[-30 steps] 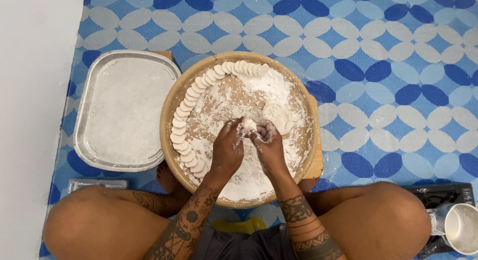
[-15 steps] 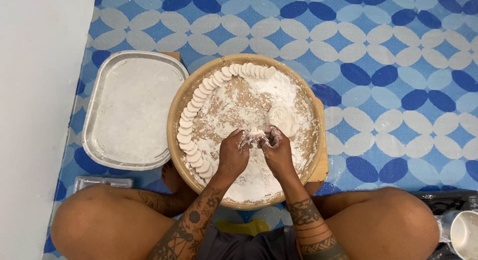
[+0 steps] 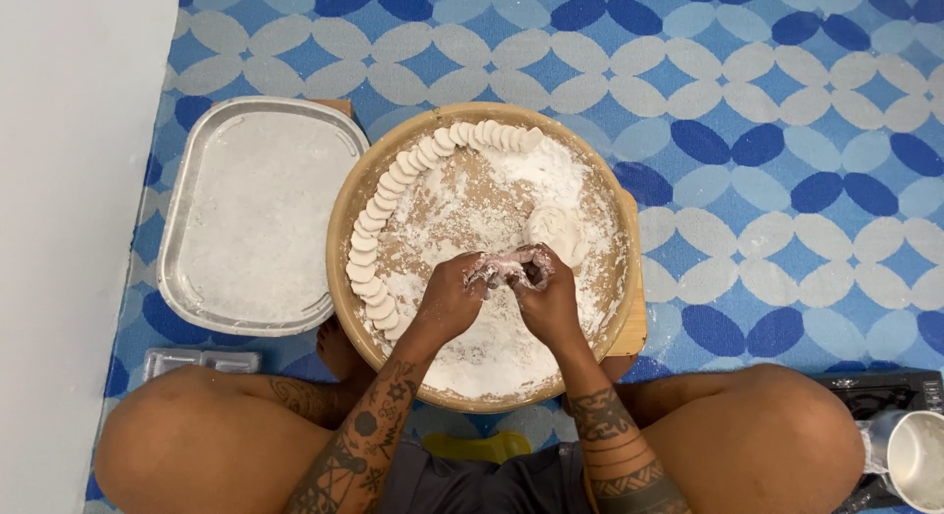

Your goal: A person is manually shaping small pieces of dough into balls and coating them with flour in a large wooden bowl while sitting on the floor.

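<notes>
While both hands pinch one dough piece over the floured round tray, I log left grip and right grip closed on it (fingers floury).

Round tray sat on mat; metal tray just left of it. Dough discs lined its left rim; dough lump lay right of centre.
</notes>
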